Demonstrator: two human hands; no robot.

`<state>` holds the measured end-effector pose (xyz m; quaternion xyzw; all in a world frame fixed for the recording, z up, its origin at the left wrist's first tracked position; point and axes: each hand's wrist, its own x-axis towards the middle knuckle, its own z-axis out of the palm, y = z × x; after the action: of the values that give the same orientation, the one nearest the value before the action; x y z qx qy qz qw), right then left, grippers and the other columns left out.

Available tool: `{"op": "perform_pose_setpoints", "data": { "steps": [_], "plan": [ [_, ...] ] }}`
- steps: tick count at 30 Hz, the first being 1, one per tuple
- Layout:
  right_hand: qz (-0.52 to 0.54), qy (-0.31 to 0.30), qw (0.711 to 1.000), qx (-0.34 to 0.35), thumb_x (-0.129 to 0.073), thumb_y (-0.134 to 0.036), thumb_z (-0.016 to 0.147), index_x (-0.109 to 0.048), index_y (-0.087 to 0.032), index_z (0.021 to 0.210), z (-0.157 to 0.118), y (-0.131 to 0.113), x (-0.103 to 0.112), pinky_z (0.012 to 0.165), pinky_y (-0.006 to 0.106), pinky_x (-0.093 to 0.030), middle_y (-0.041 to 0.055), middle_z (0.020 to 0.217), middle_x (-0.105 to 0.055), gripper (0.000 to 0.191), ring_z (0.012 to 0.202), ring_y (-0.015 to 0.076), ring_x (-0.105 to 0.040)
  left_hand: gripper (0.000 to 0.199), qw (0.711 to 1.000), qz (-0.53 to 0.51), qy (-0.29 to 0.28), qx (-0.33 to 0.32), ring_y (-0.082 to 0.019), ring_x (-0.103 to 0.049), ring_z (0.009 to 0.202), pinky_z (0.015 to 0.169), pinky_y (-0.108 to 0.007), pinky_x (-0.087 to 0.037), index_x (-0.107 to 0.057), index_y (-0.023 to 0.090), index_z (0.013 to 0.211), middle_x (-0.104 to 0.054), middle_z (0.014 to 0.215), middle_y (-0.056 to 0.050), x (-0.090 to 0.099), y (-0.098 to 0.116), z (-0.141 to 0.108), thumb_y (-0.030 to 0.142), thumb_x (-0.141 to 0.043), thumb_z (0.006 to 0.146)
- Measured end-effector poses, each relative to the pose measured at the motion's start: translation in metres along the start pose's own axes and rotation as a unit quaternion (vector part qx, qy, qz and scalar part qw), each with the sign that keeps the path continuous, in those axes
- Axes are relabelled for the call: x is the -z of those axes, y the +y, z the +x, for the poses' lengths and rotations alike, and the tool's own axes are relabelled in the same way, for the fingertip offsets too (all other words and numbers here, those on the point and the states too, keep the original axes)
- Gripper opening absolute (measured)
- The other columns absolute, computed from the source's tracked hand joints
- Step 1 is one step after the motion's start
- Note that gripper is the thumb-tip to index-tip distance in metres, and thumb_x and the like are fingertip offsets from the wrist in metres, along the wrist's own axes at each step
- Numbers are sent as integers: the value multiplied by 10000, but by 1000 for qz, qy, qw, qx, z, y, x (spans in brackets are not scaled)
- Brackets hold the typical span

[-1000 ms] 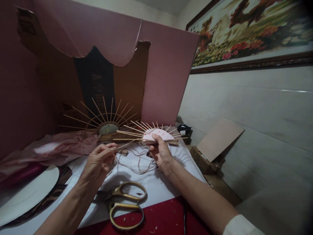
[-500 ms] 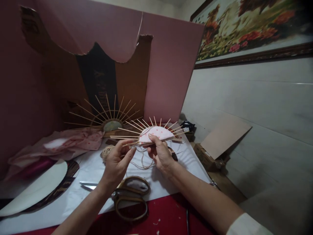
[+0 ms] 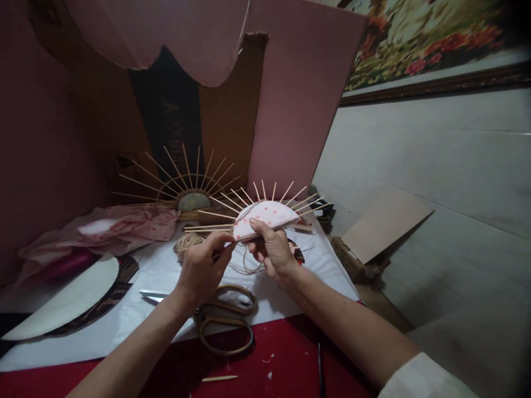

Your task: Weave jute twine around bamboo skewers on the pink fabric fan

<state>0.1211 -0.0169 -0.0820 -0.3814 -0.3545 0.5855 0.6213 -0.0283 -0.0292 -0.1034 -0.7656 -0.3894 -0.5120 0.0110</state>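
My right hand (image 3: 271, 249) grips a half-round piece covered in pink dotted fabric (image 3: 269, 214), its thumb flat on the front. Thin wooden sticks (image 3: 257, 190) fan out from the curved edge. At the left corner of the piece, my left hand (image 3: 206, 264) pinches the twine (image 3: 244, 210), which runs along the curved edge. A loose loop of twine hangs below the piece. Behind my left hand lies a twine ball (image 3: 186, 243). Large scissors (image 3: 226, 320) with bronze-coloured handles lie under my left forearm, blades partly hidden.
A second stick fan (image 3: 193, 200) stands at the back against a pink-lined cardboard box (image 3: 290, 99). Crumpled pink dotted cloth (image 3: 136, 224) and a pale half-disc (image 3: 66, 301) lie at the left. A short stick (image 3: 219, 378) lies on the red cloth (image 3: 290, 354) in front.
My left hand has come in closer to the piece's left corner, and the twine there is drawn nearer to it. The whole view has tilted down slightly.
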Motion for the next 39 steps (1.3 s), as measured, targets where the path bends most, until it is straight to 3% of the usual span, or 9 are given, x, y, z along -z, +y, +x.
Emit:
{"op": "perform_pose_setpoints", "data": {
  "steps": [4, 10, 17, 25, 31, 39],
  "plan": [
    [29, 23, 999, -39, -654, -283, 725, -601, -123, 651, -2, -3, -2, 258, 121, -261, 9, 477, -636, 184, 310, 51, -471, 104, 996, 52, 24, -62, -107, -636, 585, 566, -195, -435, -662, 182, 878, -714, 717, -7, 1, -2, -1, 161, -573, 829],
    [58, 37, 992, -107, -592, -227, 796, -597, -120, 692, -3, -6, -4, 263, 104, -258, 18, 494, -652, 149, 308, 40, -466, 101, 979, 131, 39, -149, -130, -671, 635, 598, -218, -454, -658, 157, 888, -741, 777, -42, 5, -1, 0, 171, -564, 854],
    [73, 22, 990, -116, -582, -238, 804, -586, -125, 704, 0, -4, -1, 247, 100, -236, 38, 525, -661, 150, 319, 44, -465, 61, 977, 146, 39, -151, -117, -606, 581, 533, -218, -397, -623, 157, 865, -658, 700, -11, 9, 0, 3, 146, -565, 852],
    [68, 48, 989, -122, -597, -230, 803, -594, -128, 704, -3, -3, -4, 260, 97, -255, 31, 504, -653, 142, 314, 43, -463, 97, 980, 116, 25, -158, -118, -610, 703, 587, -209, -442, -549, 164, 871, -644, 925, -55, 6, -1, 4, 77, -559, 829],
    [73, 51, 988, -127, -587, -214, 810, -588, -133, 713, -1, -3, -4, 254, 95, -238, 27, 517, -653, 127, 313, 41, -461, 122, 978, 102, 4, -183, -134, -612, 756, 629, -221, -469, -554, 150, 873, -622, 930, -64, 7, -3, 4, 45, -567, 812],
    [79, 43, 988, -129, -589, -218, 803, -583, -134, 721, 0, -3, -1, 254, 95, -246, 24, 528, -659, 117, 314, 40, -464, 102, 974, 116, 13, -194, -101, -577, 667, 570, -206, -447, -588, 156, 864, -596, 911, -44, 11, -5, 6, 76, -603, 803]
  ]
}}
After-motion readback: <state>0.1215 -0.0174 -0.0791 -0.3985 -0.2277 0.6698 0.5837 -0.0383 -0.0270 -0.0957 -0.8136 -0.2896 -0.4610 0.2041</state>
